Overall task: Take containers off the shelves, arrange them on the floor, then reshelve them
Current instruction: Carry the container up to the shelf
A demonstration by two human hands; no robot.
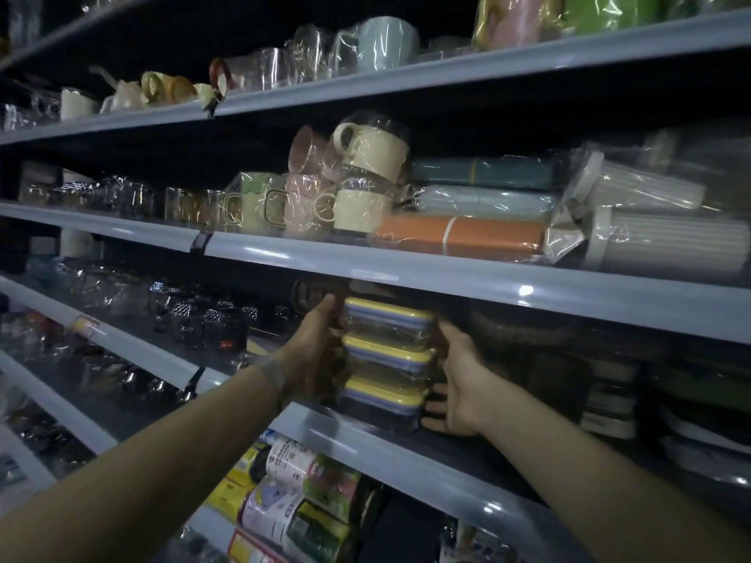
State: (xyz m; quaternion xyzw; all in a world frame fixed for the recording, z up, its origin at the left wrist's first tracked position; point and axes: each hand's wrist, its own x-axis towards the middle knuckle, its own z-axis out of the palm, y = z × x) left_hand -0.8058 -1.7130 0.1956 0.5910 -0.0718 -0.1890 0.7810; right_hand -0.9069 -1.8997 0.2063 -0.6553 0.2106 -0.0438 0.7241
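A stack of three clear containers with yellow and blue lids point(386, 359), wrapped in plastic film, stands on the grey shelf point(365, 434) at centre. My left hand point(313, 351) presses against the stack's left side, fingers reaching to the top container. My right hand point(459, 379) grips its right side, fingers curled under the lowest container. The stack's bottom rests at the shelf's front edge, under the shelf board above point(406, 274).
Wrapped mugs point(365, 180), flat orange and blue boxes point(459, 233) and ribbed grey jars point(658, 241) fill the shelf above. Glassware sits to the left point(195, 319), dark stacked items to the right point(609, 396). Labelled rolls point(292, 493) lie on the shelf below.
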